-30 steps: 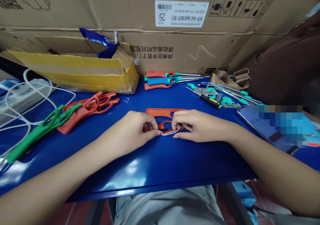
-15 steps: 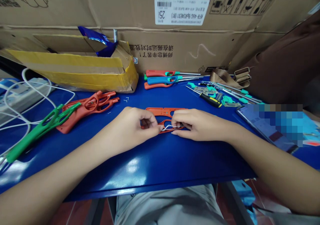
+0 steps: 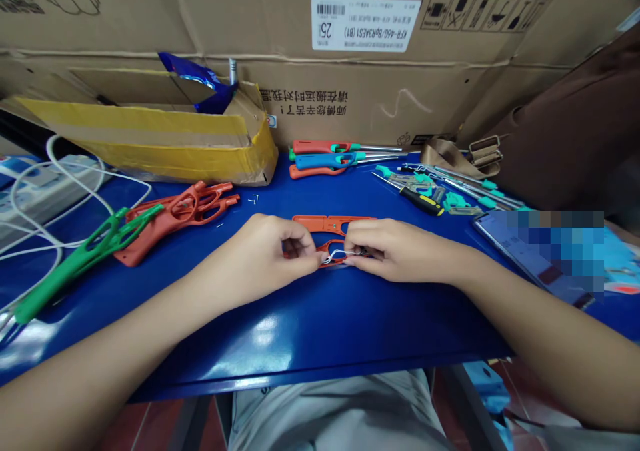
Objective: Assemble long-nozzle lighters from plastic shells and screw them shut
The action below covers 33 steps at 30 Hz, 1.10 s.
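Through the head camera I am watching both hands working close together at the middle of the blue surface (image 3: 350,324). The left hand (image 3: 285,247) is bringing thumb and forefinger narrowly together, pinching the left end of a thin white wire (image 3: 336,253). The right hand (image 3: 383,247) is curling its fingers over the right part of an orange handle shell (image 3: 329,245); I am not able to tell how tightly it is gripping, since its fingers are hiding what lies under them. The wire is curving between the two hands, over that shell, which is lying on the surface, its ends covered by the fingers. Just beyond it a second orange shell (image 3: 320,224) is lying, its right end partly behind the right hand.

To the left I am seeing a pile of red handle shells (image 3: 175,221), with a green handle shell (image 3: 75,271) overlapping it. Small white bits (image 3: 254,199) are lying near that pile. Farther back, a blue lighter (image 3: 317,162) is resting between a red lighter (image 3: 313,147) and an orange lighter (image 3: 310,171). To their right, a black and yellow screwdriver (image 3: 421,201) is lying beside clear and green parts (image 3: 455,201), and a phone (image 3: 525,254) is resting near the right forearm.
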Tool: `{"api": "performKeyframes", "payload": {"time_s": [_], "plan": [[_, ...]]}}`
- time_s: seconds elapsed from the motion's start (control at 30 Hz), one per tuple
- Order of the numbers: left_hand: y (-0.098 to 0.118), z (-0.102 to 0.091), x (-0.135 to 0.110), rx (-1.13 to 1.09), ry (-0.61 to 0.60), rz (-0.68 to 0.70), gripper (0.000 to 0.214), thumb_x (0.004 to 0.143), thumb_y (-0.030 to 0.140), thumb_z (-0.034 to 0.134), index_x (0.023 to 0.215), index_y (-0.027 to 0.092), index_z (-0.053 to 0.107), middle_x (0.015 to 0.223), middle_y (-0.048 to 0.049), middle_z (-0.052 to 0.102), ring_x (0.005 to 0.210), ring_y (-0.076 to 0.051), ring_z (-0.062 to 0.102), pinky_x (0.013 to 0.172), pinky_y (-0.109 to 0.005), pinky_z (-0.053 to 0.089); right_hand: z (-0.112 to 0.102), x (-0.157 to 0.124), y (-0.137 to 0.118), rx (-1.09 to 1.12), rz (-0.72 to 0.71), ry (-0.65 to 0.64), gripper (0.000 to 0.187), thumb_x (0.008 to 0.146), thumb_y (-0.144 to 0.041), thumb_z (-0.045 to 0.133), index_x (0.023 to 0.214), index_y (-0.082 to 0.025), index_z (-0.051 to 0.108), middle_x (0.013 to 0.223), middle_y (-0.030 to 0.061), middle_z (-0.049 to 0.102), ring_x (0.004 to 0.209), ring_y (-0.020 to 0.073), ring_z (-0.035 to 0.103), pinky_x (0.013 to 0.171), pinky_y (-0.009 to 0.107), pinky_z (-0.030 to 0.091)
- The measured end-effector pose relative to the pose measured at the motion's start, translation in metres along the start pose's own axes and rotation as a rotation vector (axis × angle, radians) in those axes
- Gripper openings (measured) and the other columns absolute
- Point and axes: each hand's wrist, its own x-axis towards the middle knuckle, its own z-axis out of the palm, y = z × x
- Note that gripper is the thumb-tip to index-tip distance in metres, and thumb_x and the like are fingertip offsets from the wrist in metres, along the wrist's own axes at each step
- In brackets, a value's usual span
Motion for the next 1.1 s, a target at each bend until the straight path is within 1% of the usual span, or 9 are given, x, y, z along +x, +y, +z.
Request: {"api": "performKeyframes", "payload": {"time_s": [0.07,0.2,0.4,0.6,0.7,0.77,0.87,1.0,1.1], "plan": [[0.000,0.000,0.001,-0.001,0.005,0.001,0.022,0.087,0.034,0.067,0.073,0.019,0.076,0.066,0.0033,0.073,0.061,-0.012,0.064,0.059,-0.022,0.044,0.000,0.000,0.000,-0.008,-0.001,-0.005,0.005,0.094,-0.020,0.066,0.091,-0.018,0.063,0.090,0.0020,0.062,0.075,0.0138,0.053,0.067,0.026,0.037],[-0.003,0.000,0.002,0.015,0.028,0.006,0.024,0.087,0.037,0.069,0.073,0.020,0.077,0.069,0.0024,0.075,0.060,-0.012,0.064,0.059,-0.022,0.044,-0.001,-0.001,0.000,-0.019,-0.012,0.007,0.014,0.091,-0.026,0.073,0.091,-0.018,0.061,0.091,0.0012,0.059,0.072,0.0123,0.049,0.065,0.025,0.035],[-0.012,0.002,0.009,0.051,0.103,0.023,0.016,0.086,0.033,0.072,0.081,0.020,0.079,0.079,-0.0006,0.078,0.068,-0.015,0.069,0.064,-0.024,0.048,-0.003,-0.003,-0.002,0.056,-0.024,0.035,0.006,0.096,-0.021,0.062,0.096,-0.017,0.066,0.089,0.0012,0.062,0.067,0.0107,0.049,0.063,0.024,0.037],[-0.018,0.009,0.013,0.040,0.141,0.065,0.013,0.086,0.029,0.074,0.084,0.018,0.080,0.079,-0.0015,0.076,0.069,-0.014,0.066,0.065,-0.025,0.047,0.004,0.001,0.002,0.071,0.028,0.173,0.008,0.096,-0.019,0.061,0.097,-0.017,0.069,0.083,0.0007,0.062,0.065,0.0098,0.051,0.061,0.023,0.039],[-0.020,0.012,0.013,0.033,0.162,0.091,0.012,0.087,0.030,0.075,0.084,0.019,0.080,0.082,-0.0026,0.076,0.073,-0.015,0.066,0.068,-0.025,0.048,0.010,0.004,0.005,0.025,0.013,0.260,0.007,0.095,-0.017,0.062,0.098,-0.017,0.068,0.090,0.0029,0.065,0.070,0.0113,0.056,0.066,0.024,0.042],[-0.021,0.014,0.013,0.022,0.169,0.110,0.011,0.088,0.028,0.074,0.085,0.020,0.081,0.086,-0.0034,0.076,0.076,-0.016,0.067,0.070,-0.026,0.049,0.013,0.006,0.006,-0.003,0.009,0.285,0.008,0.094,-0.019,0.064,0.101,-0.018,0.069,0.095,0.0043,0.068,0.075,0.0130,0.059,0.068,0.025,0.043],[-0.022,0.018,0.013,0.010,0.189,0.145,0.009,0.088,0.024,0.074,0.088,0.020,0.082,0.090,-0.0042,0.077,0.078,-0.016,0.068,0.071,-0.026,0.050,0.018,0.007,0.008,-0.017,0.023,0.261,0.011,0.095,-0.024,0.066,0.105,-0.021,0.070,0.102,0.0044,0.072,0.084,0.0155,0.065,0.072,0.027,0.045],[-0.022,0.023,0.012,0.017,0.204,0.178,0.009,0.088,0.023,0.074,0.089,0.018,0.082,0.088,-0.0042,0.078,0.075,-0.015,0.069,0.069,-0.025,0.050,0.021,0.007,0.010,-0.059,-0.012,0.227,0.015,0.098,-0.021,0.060,0.109,-0.022,0.071,0.109,0.0048,0.077,0.098,0.0187,0.070,0.084,0.030,0.049],[-0.020,0.024,0.011,0.014,0.193,0.166,0.010,0.087,0.023,0.074,0.092,0.017,0.080,0.081,-0.0019,0.077,0.066,-0.013,0.067,0.064,-0.023,0.049,0.020,0.005,0.012,-0.120,-0.054,0.251,0.021,0.100,-0.020,0.058,0.112,-0.021,0.074,0.112,0.0065,0.077,0.097,0.0186,0.071,0.081,0.029,0.050]]}}
